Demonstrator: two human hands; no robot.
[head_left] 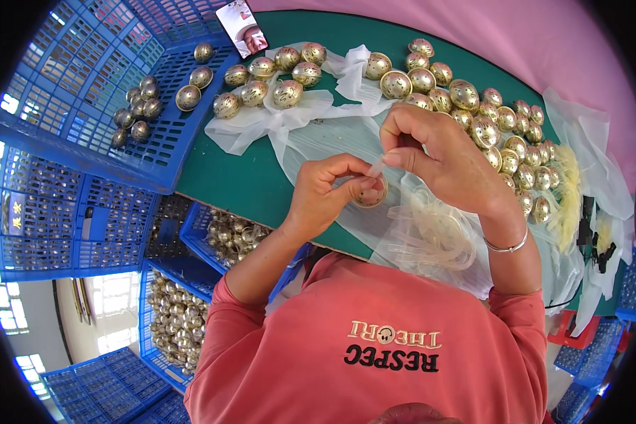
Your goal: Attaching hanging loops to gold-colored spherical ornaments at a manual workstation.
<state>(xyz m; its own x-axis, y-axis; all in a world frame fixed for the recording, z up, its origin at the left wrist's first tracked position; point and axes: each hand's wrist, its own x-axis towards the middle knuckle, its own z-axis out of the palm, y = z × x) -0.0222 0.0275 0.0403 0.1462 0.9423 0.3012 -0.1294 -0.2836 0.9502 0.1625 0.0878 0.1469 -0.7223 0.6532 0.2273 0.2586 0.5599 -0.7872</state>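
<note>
Ball (369, 192), gold with cut-out patterns, sits over the green bench (247, 185), its round open face turned up toward me. My left hand (325, 194) is closed around it. My right hand (438, 159) pinches a clear strip (376, 167) slanting down into it. Loose balls (505, 134) crowd the right; a blue crate (120, 92) borders the left edge.

2 hands meet in the middle

The left hand (326, 192) is curled shut. The right hand (442, 157) pinches with its fingertips (391, 158), wrist bent.
</note>
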